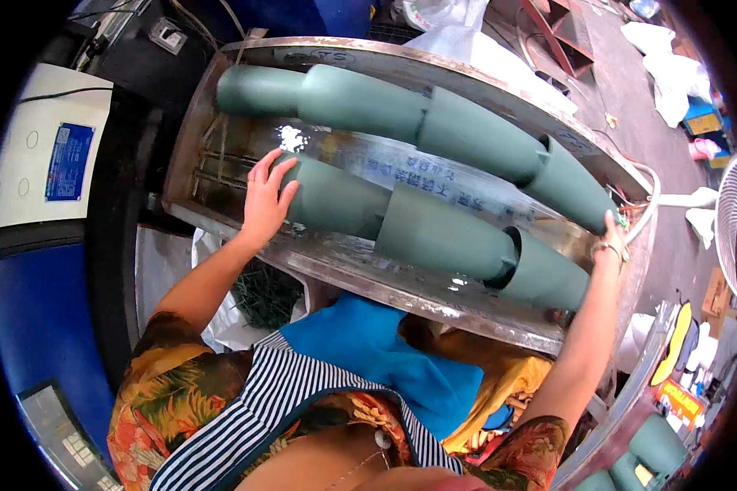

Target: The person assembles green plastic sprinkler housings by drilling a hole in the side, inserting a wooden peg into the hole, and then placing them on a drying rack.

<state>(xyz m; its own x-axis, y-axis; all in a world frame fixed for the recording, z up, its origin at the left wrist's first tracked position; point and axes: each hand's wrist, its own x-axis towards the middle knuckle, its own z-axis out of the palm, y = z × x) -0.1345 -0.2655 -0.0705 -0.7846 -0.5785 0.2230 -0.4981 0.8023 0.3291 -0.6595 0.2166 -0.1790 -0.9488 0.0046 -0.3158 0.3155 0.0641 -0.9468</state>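
Note:
Two rows of dark green, hollow, tapered plastic pots lie on their sides in a long metal trough [434, 304], fitted end to end. My left hand [264, 200] rests at the left end of the near row, fingers spread against its first pot [336, 196]. At the far right, my right hand [610, 240] reaches the end of the far row and touches its last pot [576, 186]. Most of that hand's fingers are hidden. Farther along the near row are a middle pot [446, 229] and a right-end pot [546, 268]. Shiny wet-looking metal shows between the rows.
A white hose [653, 196] bends around the trough's right end. Beyond it stands a fan [730, 225]. Below the trough's left part is a white sack [221, 319] with dark green scraps. More green pots [657, 446] lie at lower right. A blue-and-white machine [41, 311] stands left.

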